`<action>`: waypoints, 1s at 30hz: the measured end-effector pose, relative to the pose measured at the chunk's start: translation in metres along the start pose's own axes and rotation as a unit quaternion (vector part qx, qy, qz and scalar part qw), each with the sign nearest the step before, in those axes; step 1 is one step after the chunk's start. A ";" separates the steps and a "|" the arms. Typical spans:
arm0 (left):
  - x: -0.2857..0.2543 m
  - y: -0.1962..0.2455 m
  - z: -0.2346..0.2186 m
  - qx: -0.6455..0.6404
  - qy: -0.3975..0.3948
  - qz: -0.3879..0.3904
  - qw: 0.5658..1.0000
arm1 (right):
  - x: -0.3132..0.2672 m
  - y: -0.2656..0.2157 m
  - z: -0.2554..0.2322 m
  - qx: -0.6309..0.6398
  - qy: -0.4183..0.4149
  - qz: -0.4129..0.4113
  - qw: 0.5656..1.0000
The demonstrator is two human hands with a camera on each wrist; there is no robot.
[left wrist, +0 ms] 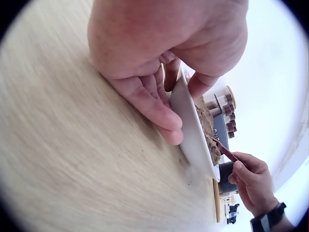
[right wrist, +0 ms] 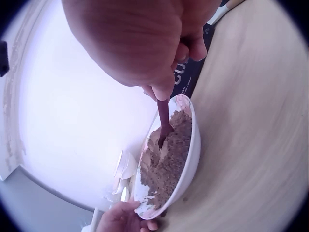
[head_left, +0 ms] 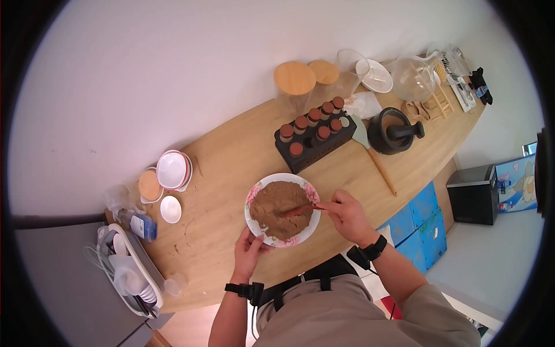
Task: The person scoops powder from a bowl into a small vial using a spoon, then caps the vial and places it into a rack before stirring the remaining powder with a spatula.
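A white bowl with pink flowers on its rim [head_left: 252,226] sits near the table's front edge, filled with brown powder [head_left: 272,202]. My left hand [head_left: 248,251] grips the bowl's near left rim, thumb on the inside and fingers against the outer wall, as the left wrist view shows. In my right hand [head_left: 347,218] is the handle of a reddish-brown spoon [right wrist: 163,113], pinched between thumb and fingers. The spoon's head is sunk in the powder, so its shape is hidden.
Beyond the bowl stands a black rack [head_left: 316,151] of brown-capped jars. To its right are a spatula [head_left: 381,170] and a black mortar [head_left: 381,141] with pestle. Small white bowls [head_left: 172,170] and a dish rack [head_left: 151,272] stand at the left.
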State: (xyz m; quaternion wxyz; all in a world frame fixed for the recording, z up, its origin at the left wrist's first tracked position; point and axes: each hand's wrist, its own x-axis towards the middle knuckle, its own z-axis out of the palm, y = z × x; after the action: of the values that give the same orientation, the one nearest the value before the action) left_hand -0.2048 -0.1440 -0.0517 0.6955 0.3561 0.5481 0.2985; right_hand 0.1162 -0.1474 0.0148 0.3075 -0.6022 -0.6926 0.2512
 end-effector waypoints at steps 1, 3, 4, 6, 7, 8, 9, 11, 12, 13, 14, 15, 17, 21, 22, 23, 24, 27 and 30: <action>0.000 0.001 0.001 0.003 0.000 -0.001 1.000 | -0.001 -0.001 -0.002 0.019 0.000 0.017 1.000; -0.001 0.002 0.002 0.007 -0.002 0.000 1.000 | 0.004 -0.005 -0.001 0.032 0.018 0.004 0.999; 0.000 0.002 0.002 0.005 0.001 -0.004 1.000 | 0.008 -0.006 0.000 0.045 0.034 -0.009 0.998; 0.000 0.001 0.001 0.005 0.003 -0.007 1.000 | 0.016 -0.004 0.006 0.039 0.039 -0.023 0.998; 0.001 0.000 0.000 0.005 0.002 -0.005 1.000 | 0.018 -0.003 0.008 0.033 0.040 -0.035 0.998; 0.001 -0.001 0.000 0.005 0.002 -0.004 1.000 | 0.018 -0.002 0.009 0.034 0.042 -0.036 0.998; 0.001 -0.002 -0.001 0.007 0.001 -0.002 1.000 | 0.018 -0.002 0.010 0.023 0.042 -0.032 0.998; 0.003 -0.006 -0.003 0.011 -0.004 -0.001 1.000 | 0.016 0.000 0.012 0.012 0.042 -0.030 0.999; 0.003 -0.006 -0.003 0.010 -0.004 0.000 1.000 | 0.012 0.002 0.014 -0.003 0.037 -0.025 0.999; 0.003 -0.007 -0.003 0.012 -0.006 0.005 1.000 | 0.007 0.004 0.015 -0.017 0.032 -0.019 0.999; 0.002 -0.008 -0.003 0.013 -0.007 0.009 1.000 | 0.004 0.005 0.017 -0.017 0.031 -0.020 0.999; 0.002 -0.007 -0.002 0.013 -0.007 0.010 1.000 | 0.002 0.004 0.017 -0.004 0.036 -0.010 0.999; 0.001 -0.005 -0.001 -0.002 -0.001 0.002 1.000 | 0.000 0.003 0.015 0.008 0.041 -0.002 0.999; 0.002 -0.006 -0.001 0.001 -0.003 0.002 1.000 | 0.005 -0.007 0.010 0.041 0.029 0.018 0.999; 0.002 -0.006 -0.001 0.003 -0.003 0.004 1.000 | 0.007 -0.009 0.011 0.053 0.036 0.009 0.998; 0.003 -0.006 -0.001 0.006 -0.003 0.007 1.000 | 0.009 -0.009 0.014 0.051 0.039 0.011 0.998; 0.003 -0.007 -0.001 0.008 -0.005 0.008 1.000 | 0.012 -0.008 0.021 0.049 0.029 -0.004 0.998; 0.003 -0.006 -0.003 0.011 -0.003 0.006 1.000 | 0.012 -0.005 0.025 0.026 0.007 -0.041 0.999; 0.003 -0.007 -0.003 0.013 -0.007 0.005 1.000 | 0.006 -0.002 0.018 0.022 -0.009 -0.056 0.998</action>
State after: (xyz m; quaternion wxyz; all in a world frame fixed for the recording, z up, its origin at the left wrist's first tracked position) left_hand -0.2073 -0.1448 -0.0591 0.6930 0.3697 0.5457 0.2920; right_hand 0.1012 -0.1417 0.0053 0.3276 -0.5535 -0.7223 0.2541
